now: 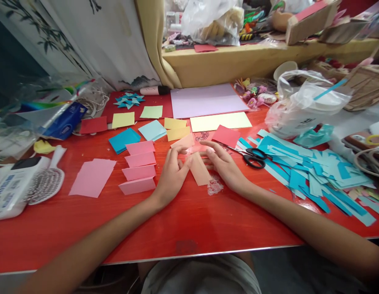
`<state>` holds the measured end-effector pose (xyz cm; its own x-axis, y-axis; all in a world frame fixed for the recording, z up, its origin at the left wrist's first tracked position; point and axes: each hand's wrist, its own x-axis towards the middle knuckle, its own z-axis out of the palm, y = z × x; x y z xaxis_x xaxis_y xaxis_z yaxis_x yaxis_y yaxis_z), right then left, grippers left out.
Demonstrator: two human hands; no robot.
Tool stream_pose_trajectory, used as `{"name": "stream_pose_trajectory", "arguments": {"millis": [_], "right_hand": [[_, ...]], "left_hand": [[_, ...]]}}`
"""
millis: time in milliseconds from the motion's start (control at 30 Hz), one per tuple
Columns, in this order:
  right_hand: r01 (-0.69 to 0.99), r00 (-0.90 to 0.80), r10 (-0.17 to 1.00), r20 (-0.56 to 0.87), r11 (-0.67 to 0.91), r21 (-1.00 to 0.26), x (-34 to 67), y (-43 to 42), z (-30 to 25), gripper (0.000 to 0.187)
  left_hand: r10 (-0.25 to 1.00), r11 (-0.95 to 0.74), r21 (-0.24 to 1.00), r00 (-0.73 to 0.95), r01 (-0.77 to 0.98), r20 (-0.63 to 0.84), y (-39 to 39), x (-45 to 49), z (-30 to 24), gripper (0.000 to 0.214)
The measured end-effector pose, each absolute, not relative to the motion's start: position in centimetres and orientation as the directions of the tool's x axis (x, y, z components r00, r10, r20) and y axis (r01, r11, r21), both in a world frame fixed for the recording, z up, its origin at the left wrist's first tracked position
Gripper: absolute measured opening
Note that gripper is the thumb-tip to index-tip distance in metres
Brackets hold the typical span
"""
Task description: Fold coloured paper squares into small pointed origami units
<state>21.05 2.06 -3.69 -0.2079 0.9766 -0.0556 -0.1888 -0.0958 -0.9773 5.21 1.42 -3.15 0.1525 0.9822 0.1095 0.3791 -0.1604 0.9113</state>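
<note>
A folded peach-pink paper strip (199,170) lies on the red table (189,228) between both hands. My left hand (171,174) pinches the strip's upper left edge with thumb and curled fingers. My right hand (223,163) presses its fingers flat on the paper's upper right part. To the left lie three folded pink pieces (139,166) in a column and a flat pink sheet (91,177). Black-handled scissors (252,157) rest just right of my right hand.
Blue, yellow, green and red paper squares (152,130) lie beyond the hands, with a lilac sheet (206,100) and a blue paper star (128,100). Several cut blue strips (312,171) pile at right by a plastic bag (302,104). A hairbrush (46,181) sits left.
</note>
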Motion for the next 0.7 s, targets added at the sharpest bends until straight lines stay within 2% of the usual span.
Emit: {"name": "stream_pose_trajectory", "arguments": {"millis": [167,300,500,600,700], "right_hand": [[-0.117,-0.276,0.961,0.007,-0.026,-0.993,21.1,1.8,-3.8,0.041],[-0.047,-0.287,0.955,0.072,0.061,-0.997,21.1,1.7,-4.1,0.042],[0.032,-0.150,0.984,0.101,0.107,-0.994,20.9,1.0,-3.6,0.044],[0.055,-0.063,0.979,0.193,0.196,-0.979,20.8,0.6,-3.3,0.044],[0.130,-0.096,0.950,0.296,0.307,-0.943,20.6,0.2,-3.2,0.046]], "left_hand": [[0.966,-0.221,0.852,0.227,0.475,0.124,1.1,5.2,-2.8,0.035],[0.956,-0.246,0.851,0.258,0.463,0.137,1.1,5.3,-2.7,0.037],[0.941,-0.279,0.862,0.301,0.423,0.157,1.0,5.3,-2.4,0.038],[0.934,-0.295,0.864,0.313,0.408,0.171,1.0,5.3,-2.3,0.041],[0.933,-0.276,0.870,0.332,0.409,0.140,1.0,5.3,-2.4,0.045]]}}
